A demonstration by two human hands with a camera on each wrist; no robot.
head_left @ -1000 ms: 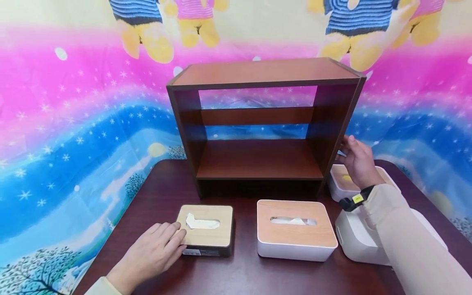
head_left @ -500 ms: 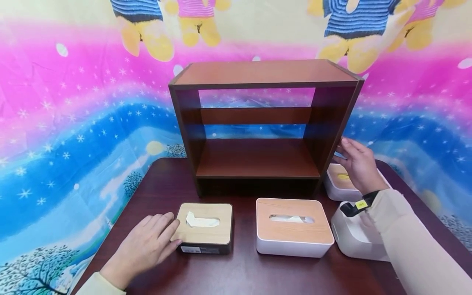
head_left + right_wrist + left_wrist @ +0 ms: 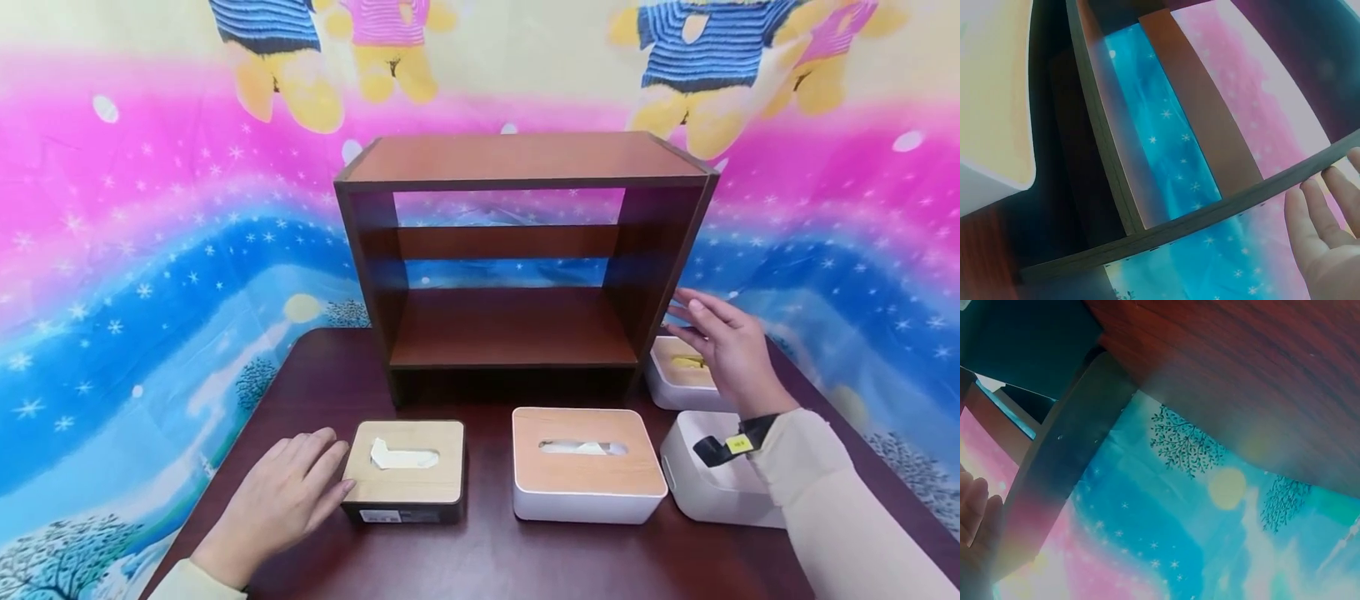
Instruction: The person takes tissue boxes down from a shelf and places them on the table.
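My left hand [image 3: 273,496] is at the left side of a tissue box [image 3: 408,492] with a light wood lid and dark sides. Its fingers are loosely bent, and the thumb tip is at the box's edge; whether it touches, I cannot tell. My right hand [image 3: 727,346] is up beside the right side panel of a brown wooden shelf [image 3: 510,158]. In the right wrist view its extended fingers [image 3: 1300,215] lie along the panel's edge, and nothing is gripped. The left wrist view has only part of the left hand [image 3: 975,519], at the lower left.
A white tissue box [image 3: 588,475] with a wood lid stands in front of the shelf. To the right are a rounded white box [image 3: 705,475] and another wood-lidded box [image 3: 675,387], partly behind my right hand and arm. All stand on a dark table [image 3: 487,558] before a patterned curtain [image 3: 150,208].
My left hand has drawn slightly left, off the dark tissue box's lid. My right hand stays by the shelf's side, its fingers a little more spread. The head view has shifted slightly.
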